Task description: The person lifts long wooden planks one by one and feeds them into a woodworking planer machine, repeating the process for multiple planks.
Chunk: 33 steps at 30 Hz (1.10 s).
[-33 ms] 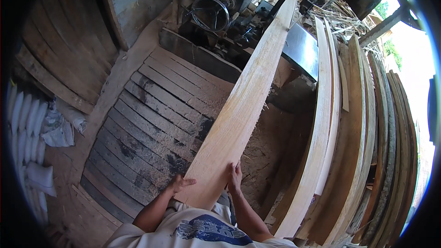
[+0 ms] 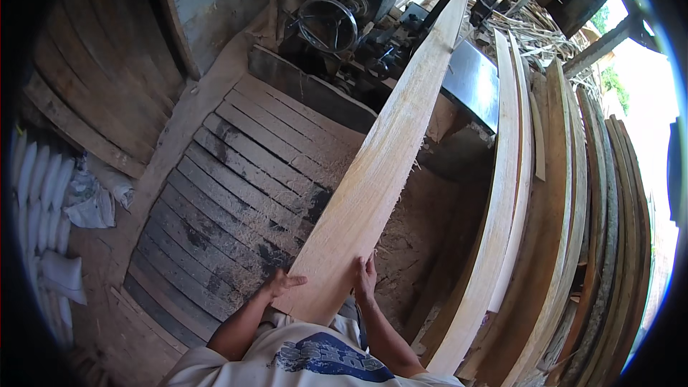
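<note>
On the left, slatted floor strewn with shavings gives moving room beside the board's left edge. Left hand: fingers grasping that edge of the long board, near end by the person's shirt, far end beside machine. Right hand: fingers holding right edge. Metal plate just right of the board's far stretch; long planks crowd the right side, limiting room.

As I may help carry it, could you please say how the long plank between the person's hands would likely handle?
The long plank will probably feel end-heavy, since the left hand and right hand hold only its near end. Its frayed right edge may shed splinters.
</note>
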Each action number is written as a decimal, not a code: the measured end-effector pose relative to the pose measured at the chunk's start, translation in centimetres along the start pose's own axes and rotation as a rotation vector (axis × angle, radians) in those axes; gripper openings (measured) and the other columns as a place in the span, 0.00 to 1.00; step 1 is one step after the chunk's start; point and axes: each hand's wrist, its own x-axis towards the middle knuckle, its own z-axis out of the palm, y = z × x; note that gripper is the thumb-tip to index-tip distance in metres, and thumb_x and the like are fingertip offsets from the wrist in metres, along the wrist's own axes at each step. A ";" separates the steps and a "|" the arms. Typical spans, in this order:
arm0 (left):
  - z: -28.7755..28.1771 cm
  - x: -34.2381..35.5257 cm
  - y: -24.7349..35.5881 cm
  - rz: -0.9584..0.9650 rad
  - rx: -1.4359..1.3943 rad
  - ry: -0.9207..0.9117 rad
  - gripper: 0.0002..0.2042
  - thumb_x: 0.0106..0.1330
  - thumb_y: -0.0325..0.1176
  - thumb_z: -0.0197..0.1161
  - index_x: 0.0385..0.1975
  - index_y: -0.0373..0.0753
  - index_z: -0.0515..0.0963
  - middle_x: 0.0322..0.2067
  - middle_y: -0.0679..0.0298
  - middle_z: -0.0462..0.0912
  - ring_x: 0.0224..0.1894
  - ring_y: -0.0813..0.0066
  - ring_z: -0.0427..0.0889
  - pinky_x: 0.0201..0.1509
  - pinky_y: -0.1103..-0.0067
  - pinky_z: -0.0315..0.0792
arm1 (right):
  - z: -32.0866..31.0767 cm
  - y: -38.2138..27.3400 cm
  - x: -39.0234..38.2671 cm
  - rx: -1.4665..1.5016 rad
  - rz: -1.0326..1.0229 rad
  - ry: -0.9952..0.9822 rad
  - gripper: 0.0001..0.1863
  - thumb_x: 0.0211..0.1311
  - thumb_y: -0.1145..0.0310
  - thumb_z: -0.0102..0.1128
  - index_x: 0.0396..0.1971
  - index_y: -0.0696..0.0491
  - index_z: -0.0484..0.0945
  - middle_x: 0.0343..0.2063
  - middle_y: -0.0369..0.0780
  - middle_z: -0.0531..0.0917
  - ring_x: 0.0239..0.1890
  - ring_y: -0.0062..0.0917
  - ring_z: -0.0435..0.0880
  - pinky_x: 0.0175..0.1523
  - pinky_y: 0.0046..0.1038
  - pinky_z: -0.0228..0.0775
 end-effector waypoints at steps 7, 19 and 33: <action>2.2 17.2 13.7 -0.061 0.046 0.041 0.30 0.48 0.48 0.74 0.47 0.32 0.78 0.41 0.55 0.82 0.42 0.67 0.81 0.48 0.72 0.74 | -2.6 -6.2 10.5 -0.052 0.184 -0.154 0.34 0.68 0.61 0.53 0.70 0.46 0.49 0.36 0.35 0.77 0.33 0.15 0.74 0.36 0.19 0.69; 7.3 45.6 35.2 -0.025 0.050 -0.060 0.33 0.50 0.52 0.72 0.47 0.28 0.76 0.41 0.51 0.82 0.43 0.65 0.82 0.46 0.71 0.75 | -3.5 -13.1 31.7 -0.001 0.045 0.159 0.26 0.65 0.63 0.59 0.60 0.55 0.68 0.25 0.32 0.78 0.23 0.15 0.77 0.30 0.19 0.73; 8.8 59.4 47.5 0.369 0.300 0.341 0.18 0.62 0.46 0.62 0.39 0.34 0.75 0.24 0.64 0.81 0.30 0.72 0.81 0.35 0.77 0.73 | -3.6 -30.7 63.3 0.351 0.280 0.251 0.25 0.69 0.63 0.49 0.65 0.41 0.60 0.53 0.40 0.71 0.45 0.35 0.78 0.47 0.43 0.74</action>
